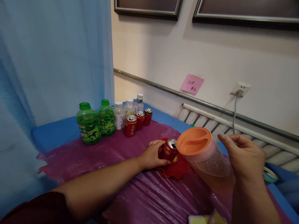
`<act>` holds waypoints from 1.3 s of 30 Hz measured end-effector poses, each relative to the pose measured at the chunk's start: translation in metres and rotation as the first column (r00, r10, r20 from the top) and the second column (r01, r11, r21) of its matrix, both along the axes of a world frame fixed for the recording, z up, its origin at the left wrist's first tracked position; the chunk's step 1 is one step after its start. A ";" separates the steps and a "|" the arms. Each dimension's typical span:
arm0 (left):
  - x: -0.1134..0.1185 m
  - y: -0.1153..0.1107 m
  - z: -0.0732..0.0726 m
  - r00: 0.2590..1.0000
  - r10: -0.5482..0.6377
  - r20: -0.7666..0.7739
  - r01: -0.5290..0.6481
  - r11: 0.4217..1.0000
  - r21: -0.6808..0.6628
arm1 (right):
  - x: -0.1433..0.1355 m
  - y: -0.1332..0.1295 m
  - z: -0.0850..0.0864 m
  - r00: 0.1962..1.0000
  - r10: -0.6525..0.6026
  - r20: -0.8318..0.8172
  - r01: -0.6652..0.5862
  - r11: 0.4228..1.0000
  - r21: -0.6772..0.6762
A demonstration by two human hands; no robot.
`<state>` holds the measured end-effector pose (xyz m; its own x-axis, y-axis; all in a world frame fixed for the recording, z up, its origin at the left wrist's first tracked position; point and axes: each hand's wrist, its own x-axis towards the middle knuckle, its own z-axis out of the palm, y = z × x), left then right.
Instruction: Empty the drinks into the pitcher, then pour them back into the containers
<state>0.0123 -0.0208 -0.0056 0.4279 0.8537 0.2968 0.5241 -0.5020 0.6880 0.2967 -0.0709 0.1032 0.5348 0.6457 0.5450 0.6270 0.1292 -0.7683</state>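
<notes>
My left hand (153, 154) is wrapped around an opened red drink can (169, 151), tilted slightly over a red scalloped mat (174, 170). On the right, my right hand (245, 158) is closed at the back of a clear plastic pitcher (211, 166), where its grip is largely out of sight. The pitcher leans to the left, and its orange lid (194, 140) comes close to the can's top. Brownish liquid lies inside the pitcher. Whether any liquid runs between lid and can, I cannot make out.
Behind stand two green bottles (88, 126), several white-capped clear bottles (119, 116) and three opened red cans (130, 126). Purple plastic sheeting (140, 186) covers the blue surface (53, 129). A round container (269, 175) is at right; a plugged cord (235, 112) hangs along the wall.
</notes>
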 end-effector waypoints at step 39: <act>-0.005 0.004 -0.004 1.000 0.015 0.008 -0.015 1.000 0.005 | -0.011 0.004 0.002 0.992 0.096 -0.083 -0.098 0.995 -0.016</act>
<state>0.0071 -0.0166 -0.0100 0.4126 0.8584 0.3048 0.5259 -0.4977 0.6897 0.2861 -0.0672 0.1052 0.5117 0.7069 0.4884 0.5469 0.1704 -0.8197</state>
